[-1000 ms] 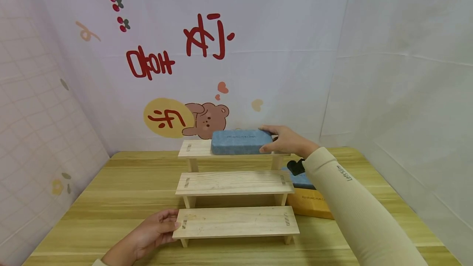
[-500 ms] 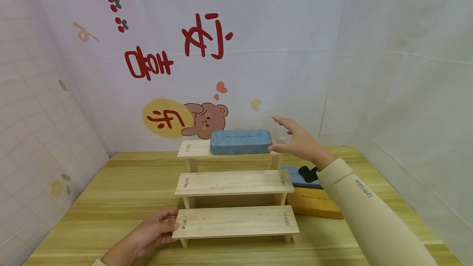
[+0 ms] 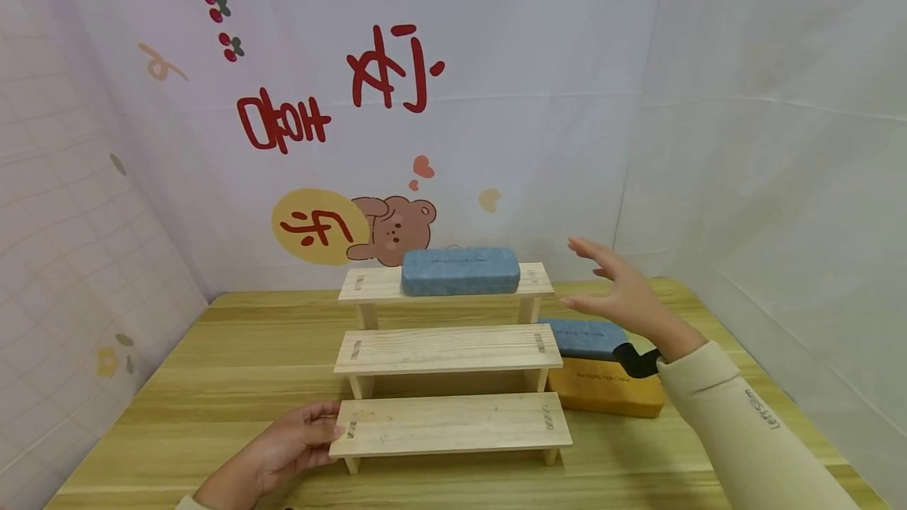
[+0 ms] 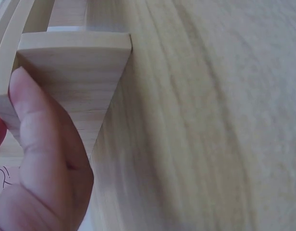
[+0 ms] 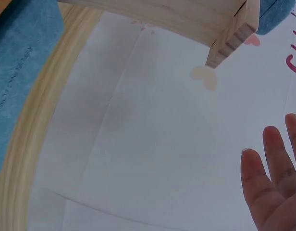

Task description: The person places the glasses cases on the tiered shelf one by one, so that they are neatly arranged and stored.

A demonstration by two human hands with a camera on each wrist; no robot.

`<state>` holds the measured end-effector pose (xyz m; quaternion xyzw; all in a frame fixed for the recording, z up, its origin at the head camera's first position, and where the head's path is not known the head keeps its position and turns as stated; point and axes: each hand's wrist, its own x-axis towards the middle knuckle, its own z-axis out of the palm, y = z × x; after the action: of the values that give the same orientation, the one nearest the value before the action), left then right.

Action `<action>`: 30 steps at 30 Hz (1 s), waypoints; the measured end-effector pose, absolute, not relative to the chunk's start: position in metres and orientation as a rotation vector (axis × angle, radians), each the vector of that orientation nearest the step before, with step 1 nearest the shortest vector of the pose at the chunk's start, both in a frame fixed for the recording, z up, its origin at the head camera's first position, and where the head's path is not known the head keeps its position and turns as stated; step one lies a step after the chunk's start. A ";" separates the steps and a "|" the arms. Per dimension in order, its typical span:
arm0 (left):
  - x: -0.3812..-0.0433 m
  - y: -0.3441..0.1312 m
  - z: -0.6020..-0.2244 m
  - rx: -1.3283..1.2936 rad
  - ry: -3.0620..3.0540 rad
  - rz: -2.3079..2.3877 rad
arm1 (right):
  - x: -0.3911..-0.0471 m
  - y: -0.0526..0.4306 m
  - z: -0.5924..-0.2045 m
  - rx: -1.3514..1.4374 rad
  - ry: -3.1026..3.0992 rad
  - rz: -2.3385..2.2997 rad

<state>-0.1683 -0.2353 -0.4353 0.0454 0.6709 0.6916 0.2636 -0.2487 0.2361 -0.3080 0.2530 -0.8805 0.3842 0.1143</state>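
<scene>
A three-tier wooden step stand stands on the table. Its lowest tier is pinched at the left end by my left hand; in the left wrist view, fingers curl under the board. On the top tier lies a blue glasses case with small dark lettering, and bare wood shows at both its ends. My right hand hovers right of the top tier, apart from it, fingers spread and holding nothing. The right wrist view shows some of these fingers outstretched.
Right of the stand, another blue case and an orange case sit close together, the blue one farther back. The wood-grain table meets printed white cloth walls at the back and sides.
My right hand has let go of the blue glasses case on the top tier and moved away to the right, fingers spread. My left hand keeps its hold on the lowest tier.
</scene>
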 end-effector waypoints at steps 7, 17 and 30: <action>-0.168 -0.236 -0.434 0.125 1.799 1.865 | -0.237 0.259 -0.322 0.681 -2.610 1.225; -0.168 -0.237 -0.434 0.115 1.795 1.865 | -0.227 0.293 -0.357 0.548 -2.681 1.287; -0.168 -0.236 -0.432 0.114 1.788 1.858 | -0.213 0.331 -0.392 0.417 -2.776 1.170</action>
<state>-0.1682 -0.2364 -0.4324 0.0425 0.6658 0.6917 0.2765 -0.2134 0.3309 -0.3925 0.1369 -0.9117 0.3842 0.0501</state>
